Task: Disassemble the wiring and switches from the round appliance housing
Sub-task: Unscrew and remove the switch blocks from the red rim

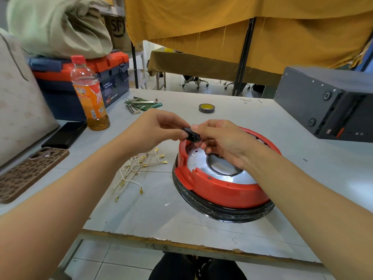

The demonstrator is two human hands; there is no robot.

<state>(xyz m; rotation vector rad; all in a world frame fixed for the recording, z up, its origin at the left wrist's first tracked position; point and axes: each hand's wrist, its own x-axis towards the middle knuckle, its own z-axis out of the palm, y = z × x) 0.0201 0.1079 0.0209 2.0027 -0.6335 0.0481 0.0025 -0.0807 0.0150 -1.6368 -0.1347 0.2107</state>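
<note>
At frame centre, I see my left hand (155, 129) and right hand (222, 142) both pinching a small black switch (191, 134) above the red housing (220, 184); loose wires (137, 170) lie left on the counter (181, 217).

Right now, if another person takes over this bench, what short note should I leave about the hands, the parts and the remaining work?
Left hand and right hand both pinch a small black switch part above the red round housing's far-left rim.
The housing lies on the table.
Done: loose white wires with brass terminals lie left of the housing.
Left: whether the black part is fully free cannot be seen; check the housing for more parts.
</note>
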